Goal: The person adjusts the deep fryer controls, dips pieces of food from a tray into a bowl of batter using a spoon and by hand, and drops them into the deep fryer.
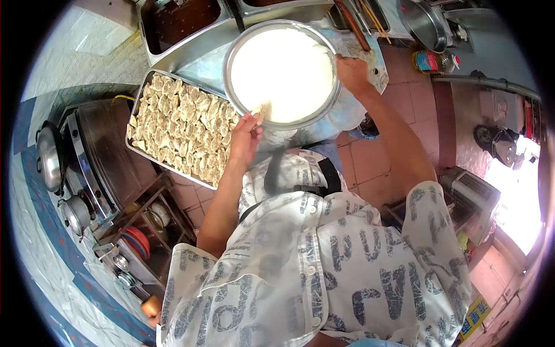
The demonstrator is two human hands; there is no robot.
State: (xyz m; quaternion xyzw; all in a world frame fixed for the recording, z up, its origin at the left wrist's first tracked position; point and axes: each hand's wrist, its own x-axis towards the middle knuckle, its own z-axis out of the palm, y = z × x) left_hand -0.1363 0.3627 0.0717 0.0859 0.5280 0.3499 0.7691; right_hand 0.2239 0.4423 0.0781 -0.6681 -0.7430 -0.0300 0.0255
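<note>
Slip risk at the bowl (283, 125)
Left hand (245, 140) pinches a piece (259, 112); a loose pinch could drop it. Right hand (351, 73) curls at the rim, grip unclear.

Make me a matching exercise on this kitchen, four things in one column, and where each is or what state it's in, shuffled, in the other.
1. Round bowl
2. Rectangular tray
3. Left hand
4. Bottle

A. Pinching a small piece at the bowl's edge
B. With a partly blue label, beyond the right forearm
C. Holding a creamy white mixture
D. Crowded with pale brownish pieces

Pairs: 1-C, 2-D, 3-A, 4-B
</note>
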